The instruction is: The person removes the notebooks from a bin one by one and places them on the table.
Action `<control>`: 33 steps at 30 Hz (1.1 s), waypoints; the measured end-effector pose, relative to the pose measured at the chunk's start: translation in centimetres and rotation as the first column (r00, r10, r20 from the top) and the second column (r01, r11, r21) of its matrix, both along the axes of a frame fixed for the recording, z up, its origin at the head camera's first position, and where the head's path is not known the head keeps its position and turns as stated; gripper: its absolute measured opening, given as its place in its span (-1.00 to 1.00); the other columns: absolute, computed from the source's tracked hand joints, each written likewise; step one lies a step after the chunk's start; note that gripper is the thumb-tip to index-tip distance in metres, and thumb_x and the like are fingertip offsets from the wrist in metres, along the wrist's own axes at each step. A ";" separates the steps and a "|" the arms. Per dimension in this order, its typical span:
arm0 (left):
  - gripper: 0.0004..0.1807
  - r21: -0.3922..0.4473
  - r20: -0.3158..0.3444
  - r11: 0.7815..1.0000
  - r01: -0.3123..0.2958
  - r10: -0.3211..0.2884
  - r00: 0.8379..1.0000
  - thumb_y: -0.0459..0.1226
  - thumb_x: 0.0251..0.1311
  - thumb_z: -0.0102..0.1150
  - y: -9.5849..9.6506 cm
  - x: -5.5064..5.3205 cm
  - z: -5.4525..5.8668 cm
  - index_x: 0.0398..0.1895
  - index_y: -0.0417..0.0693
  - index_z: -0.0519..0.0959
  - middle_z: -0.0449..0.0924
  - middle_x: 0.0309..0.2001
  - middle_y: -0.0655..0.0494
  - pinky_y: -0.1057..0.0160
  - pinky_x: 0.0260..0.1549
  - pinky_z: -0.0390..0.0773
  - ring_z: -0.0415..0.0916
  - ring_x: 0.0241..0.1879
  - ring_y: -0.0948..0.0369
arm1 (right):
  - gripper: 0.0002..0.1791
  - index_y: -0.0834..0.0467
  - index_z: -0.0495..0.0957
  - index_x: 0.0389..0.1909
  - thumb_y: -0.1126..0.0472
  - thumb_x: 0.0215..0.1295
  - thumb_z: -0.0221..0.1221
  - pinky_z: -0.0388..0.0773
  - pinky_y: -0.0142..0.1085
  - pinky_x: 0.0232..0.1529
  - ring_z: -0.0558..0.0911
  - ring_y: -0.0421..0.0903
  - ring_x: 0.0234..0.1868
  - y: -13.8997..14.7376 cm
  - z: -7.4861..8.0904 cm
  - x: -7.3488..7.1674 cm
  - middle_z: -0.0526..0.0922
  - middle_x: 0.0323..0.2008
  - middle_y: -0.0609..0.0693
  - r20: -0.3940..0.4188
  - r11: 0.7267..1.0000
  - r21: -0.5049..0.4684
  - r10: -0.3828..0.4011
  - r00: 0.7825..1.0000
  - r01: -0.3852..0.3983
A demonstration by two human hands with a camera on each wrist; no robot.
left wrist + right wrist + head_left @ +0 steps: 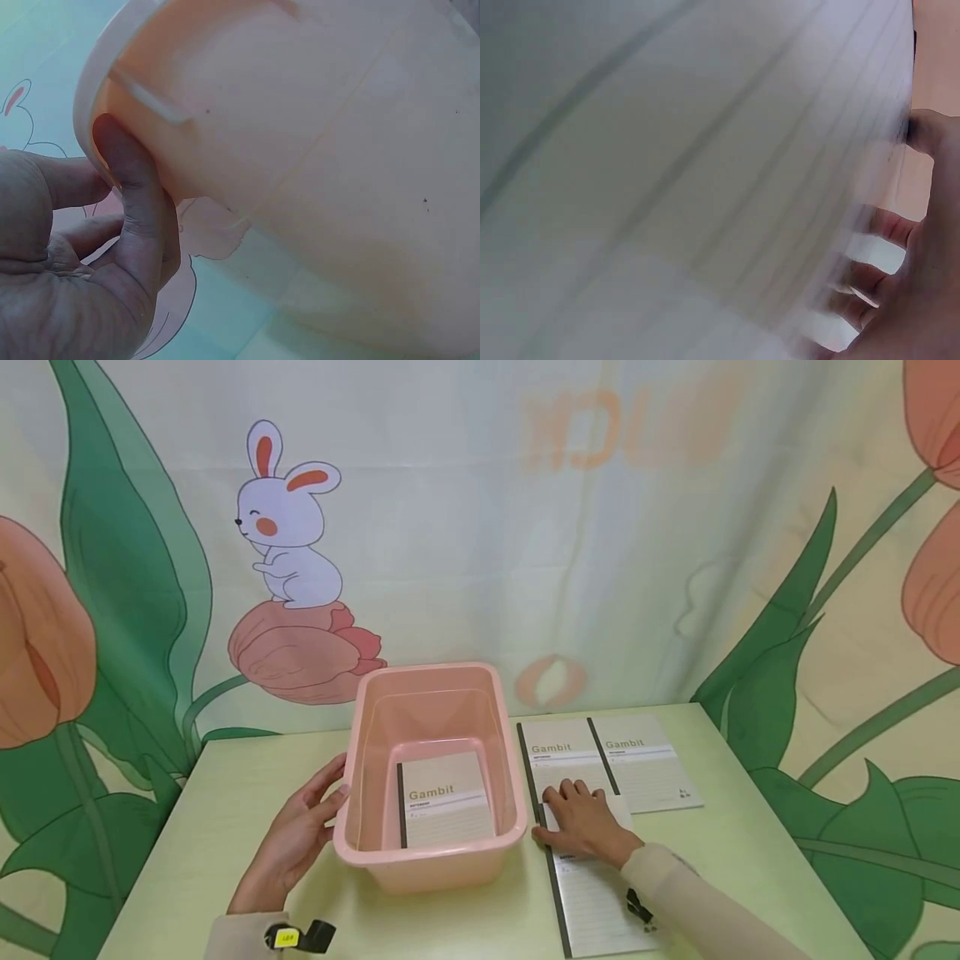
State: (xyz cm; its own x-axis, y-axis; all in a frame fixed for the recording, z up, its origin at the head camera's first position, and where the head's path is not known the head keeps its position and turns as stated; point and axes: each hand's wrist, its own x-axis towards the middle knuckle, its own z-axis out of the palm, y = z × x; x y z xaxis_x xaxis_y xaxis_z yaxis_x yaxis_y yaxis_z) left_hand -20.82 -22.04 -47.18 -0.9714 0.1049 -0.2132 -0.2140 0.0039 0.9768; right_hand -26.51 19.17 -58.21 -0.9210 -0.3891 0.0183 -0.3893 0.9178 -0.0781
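One, my left hand, pinches the pink tub, probably steadying it; my right hand, blurred close-up, seemingly grips a notebook.

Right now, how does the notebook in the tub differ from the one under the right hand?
The tub notebook lies inside the pink tub; the front notebook is outside it. The tub notebook's Gambit title shows; the right hand covers much of the front notebook's upper part. Both have pale covers and dark spines.

smooth plastic basin, paper notebooks, cloth backdrop
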 end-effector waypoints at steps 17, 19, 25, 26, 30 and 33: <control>-0.28 -0.013 -0.003 1.000 -0.005 0.004 1.000 -0.07 0.40 0.08 0.0 -0.1 0.2 0.56 0.23 0.05 0.02 0.55 0.11 0.26 -0.01 0.65 0.51 0.11 0.37 | -0.50 -0.04 0.45 0.19 -0.21 0.36 0.10 0.30 0.26 0.25 0.41 0.09 0.32 -0.2 6.6 0.1 0.46 0.25 0.05 -0.141 0.989 -0.134 0.043 0.989 -0.062; -0.29 -0.024 -0.013 1.000 -0.006 0.005 1.000 -0.09 0.40 0.07 0.1 -0.2 0.3 0.55 0.21 0.06 0.03 0.54 0.10 0.23 -0.01 0.65 0.50 0.15 0.32 | -0.50 -0.04 0.45 0.21 -0.19 0.36 0.10 0.28 0.28 0.28 0.38 0.08 0.35 -0.5 8.2 0.3 0.45 0.26 0.05 -0.170 0.986 -0.142 0.063 0.983 -0.088; -0.31 -0.030 -0.014 0.999 -0.020 0.020 1.000 -0.13 0.43 0.04 0.1 -0.3 0.4 0.55 0.21 0.06 0.02 0.55 0.10 0.17 0.02 0.65 0.42 0.28 0.11 | -0.49 0.01 0.43 0.24 -0.15 0.38 0.10 0.25 0.31 0.30 0.36 0.09 0.37 -1.3 11.7 -0.1 0.44 0.29 0.10 -0.254 0.978 -0.144 0.109 0.961 -0.149; -0.32 -0.028 -0.012 0.999 -0.023 0.022 1.000 -0.13 0.43 0.04 0.2 -0.3 0.4 0.55 0.21 0.06 0.02 0.55 0.10 0.16 0.02 0.65 0.39 0.31 0.06 | -0.49 0.01 0.42 0.24 -0.15 0.38 0.10 0.25 0.31 0.29 0.36 0.09 0.37 -1.4 12.1 -0.2 0.43 0.29 0.10 -0.261 0.978 -0.142 0.111 0.959 -0.152; -0.33 -0.036 -0.015 0.999 -0.037 0.037 0.999 -0.15 0.43 0.04 0.2 -0.5 0.3 0.55 0.22 0.08 0.04 0.54 0.08 0.12 0.03 0.64 0.32 0.36 -0.03 | -0.50 0.01 0.42 0.24 -0.13 0.39 0.08 0.27 0.28 0.28 0.36 0.09 0.36 -1.9 13.6 -0.7 0.42 0.30 0.11 -0.293 0.974 -0.151 0.118 0.949 -0.168; -0.32 -0.046 -0.011 0.998 -0.048 0.047 0.999 -0.17 0.42 0.06 0.2 -0.5 0.2 0.54 0.22 0.10 0.04 0.54 0.05 0.09 0.04 0.64 0.27 0.39 -0.07 | -0.52 0.01 0.41 0.25 -0.11 0.42 0.05 0.25 0.25 0.30 0.34 0.10 0.38 -2.5 14.7 -0.8 0.41 0.32 0.11 -0.297 0.969 -0.167 0.125 0.947 -0.180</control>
